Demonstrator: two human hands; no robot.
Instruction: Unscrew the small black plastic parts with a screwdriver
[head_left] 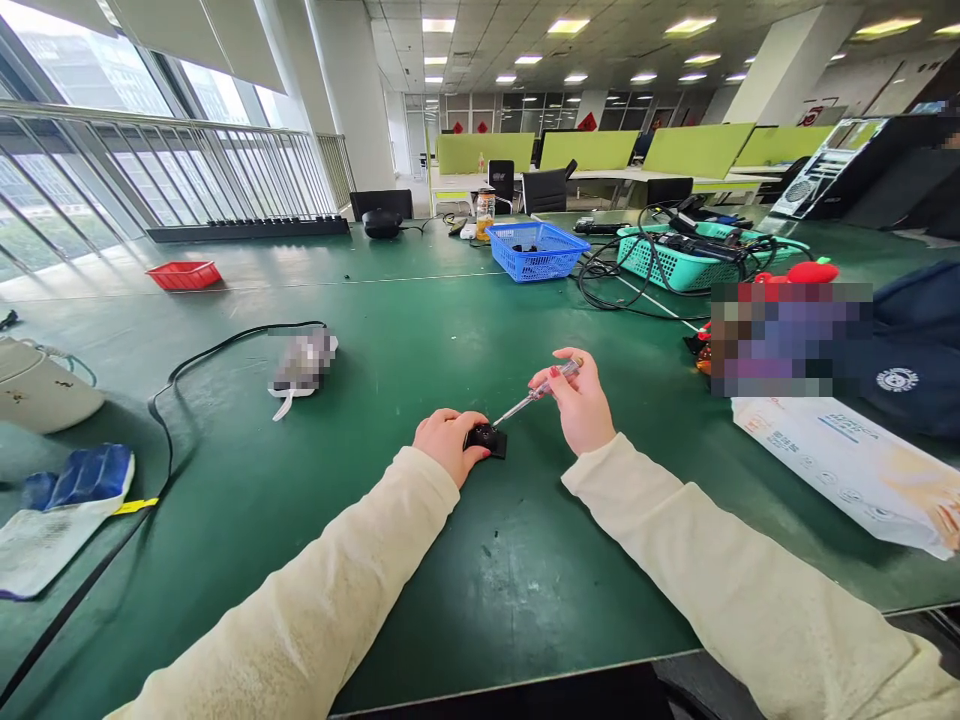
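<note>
My left hand (448, 443) is closed around a small black part (487, 440), pressing it down on the green tabletop. The part looks like dark plastic with a flat edge; its exact kind is too small to make out. In my right hand (583, 400) is a screwdriver (534, 393) with a clear handle and a thin metal shaft. The shaft slants down to the left, and its tip is at the top of the black part. Whether the tip sits in a screw cannot be seen.
A blue basket (540, 262) with small dark pieces and a teal basket (667, 265) heaped with cables stand further back. A red tray (184, 276) lies far left. At right rests a white tissue pack (832, 470); at left, a black cable (171, 440) crosses the green table (420, 620).
</note>
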